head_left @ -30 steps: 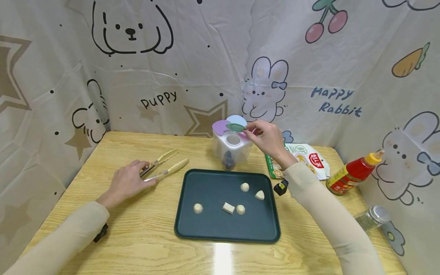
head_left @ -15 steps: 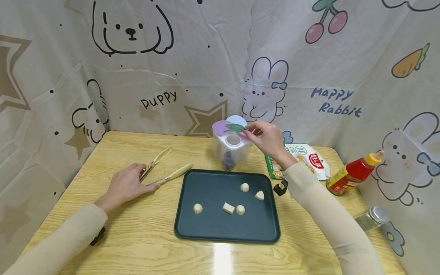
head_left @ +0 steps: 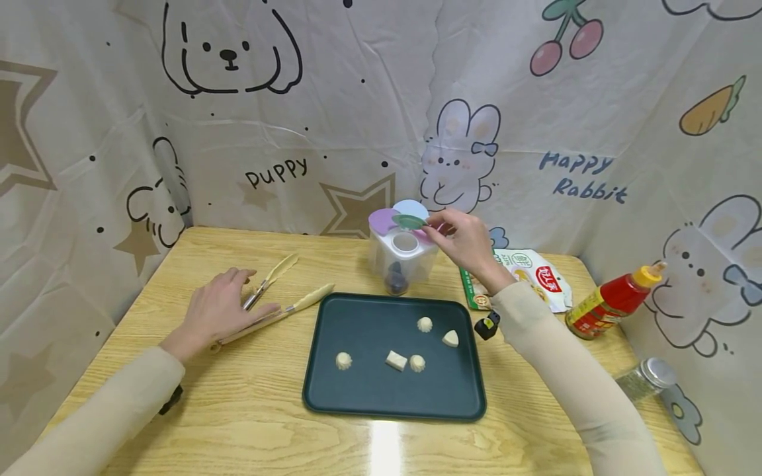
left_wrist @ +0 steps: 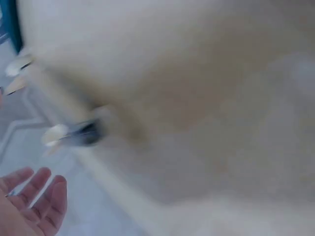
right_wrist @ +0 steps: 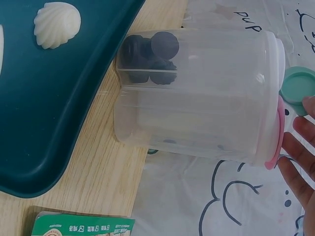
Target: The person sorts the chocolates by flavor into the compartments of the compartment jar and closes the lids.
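My left hand (head_left: pixel 217 307) hovers over the tongs (head_left: pixel 308 299), which lie spread on the table with pale scalloped tips. Its fingers are loosely extended around nothing, also in the left wrist view (left_wrist: pixel 37 201). At the back, my right hand (head_left: pixel 463 243) pinches the raised green lid (head_left: pixel 409 221) of a clear container (head_left: pixel 383 256), leaving one round opening uncovered. Purple, blue and pink lids cover its other openings. Dark round pieces (right_wrist: pixel 147 56) sit at the bottom of one compartment in the right wrist view.
A dark green tray (head_left: pixel 363 396) holds several small white pieces, among them a shell-shaped one (right_wrist: pixel 57 24). To the right are a green-and-white packet (head_left: pixel 542 277), a red bottle with yellow cap (head_left: pixel 613 301) and a spice jar (head_left: pixel 645 378). Patterned cloth (head_left: pixel 333 99) hangs behind.
My left hand has let go of the tongs, whose arms have spread wider and now rest on the table. The right hand holds the green lid as before.
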Demonstrator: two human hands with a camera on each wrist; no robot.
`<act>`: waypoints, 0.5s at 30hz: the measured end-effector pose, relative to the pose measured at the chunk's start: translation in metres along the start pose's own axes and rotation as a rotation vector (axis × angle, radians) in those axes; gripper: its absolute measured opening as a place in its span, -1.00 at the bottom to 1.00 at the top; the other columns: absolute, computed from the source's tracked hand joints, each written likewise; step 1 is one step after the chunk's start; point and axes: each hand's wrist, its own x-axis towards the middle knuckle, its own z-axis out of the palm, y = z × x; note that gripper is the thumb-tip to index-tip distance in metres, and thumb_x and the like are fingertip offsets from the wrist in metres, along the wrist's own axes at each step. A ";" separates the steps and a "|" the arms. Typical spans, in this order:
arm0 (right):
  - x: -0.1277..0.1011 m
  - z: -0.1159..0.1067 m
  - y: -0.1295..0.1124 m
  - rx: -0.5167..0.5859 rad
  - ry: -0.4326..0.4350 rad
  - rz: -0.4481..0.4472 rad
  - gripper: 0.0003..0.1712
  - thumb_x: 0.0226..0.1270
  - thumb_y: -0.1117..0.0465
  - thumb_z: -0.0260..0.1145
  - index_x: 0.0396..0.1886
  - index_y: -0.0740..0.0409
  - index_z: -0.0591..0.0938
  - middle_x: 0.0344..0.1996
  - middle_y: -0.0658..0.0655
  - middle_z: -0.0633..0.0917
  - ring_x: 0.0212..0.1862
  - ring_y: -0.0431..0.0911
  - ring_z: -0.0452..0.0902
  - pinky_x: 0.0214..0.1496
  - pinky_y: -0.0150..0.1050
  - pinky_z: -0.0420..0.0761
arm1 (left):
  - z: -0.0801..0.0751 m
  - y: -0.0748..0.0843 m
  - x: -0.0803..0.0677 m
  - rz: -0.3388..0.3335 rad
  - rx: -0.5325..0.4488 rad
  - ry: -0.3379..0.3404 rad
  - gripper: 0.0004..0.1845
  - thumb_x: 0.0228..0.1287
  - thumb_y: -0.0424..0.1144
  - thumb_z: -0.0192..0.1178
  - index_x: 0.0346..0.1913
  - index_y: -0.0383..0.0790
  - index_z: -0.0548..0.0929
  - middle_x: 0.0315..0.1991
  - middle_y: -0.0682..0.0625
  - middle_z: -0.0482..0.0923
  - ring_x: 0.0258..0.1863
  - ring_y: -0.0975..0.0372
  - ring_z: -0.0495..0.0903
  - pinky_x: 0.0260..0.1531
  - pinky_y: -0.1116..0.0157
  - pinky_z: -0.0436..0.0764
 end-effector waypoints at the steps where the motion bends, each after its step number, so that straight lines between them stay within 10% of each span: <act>1: 0.000 0.000 0.000 0.001 0.001 0.000 -0.87 0.36 0.22 0.52 -0.17 0.17 0.79 -0.24 0.17 0.84 -0.28 0.03 0.76 -0.16 -0.05 0.77 | -0.004 0.003 0.004 0.011 -0.012 0.018 -0.04 0.18 0.48 0.33 0.33 -0.29 0.59 0.04 -0.27 0.72 -0.17 -0.11 0.73 -0.47 0.04 0.61; 15: 0.000 0.001 0.000 0.003 0.011 -0.006 -0.88 0.39 0.23 0.49 -0.16 0.18 0.80 -0.24 0.18 0.85 -0.29 0.02 0.76 -0.16 -0.03 0.77 | -0.014 0.086 0.073 0.324 -0.227 0.242 -0.53 0.32 0.03 0.46 0.14 -0.19 0.74 -0.09 -0.10 0.80 -0.32 0.09 0.74 -0.43 0.17 0.64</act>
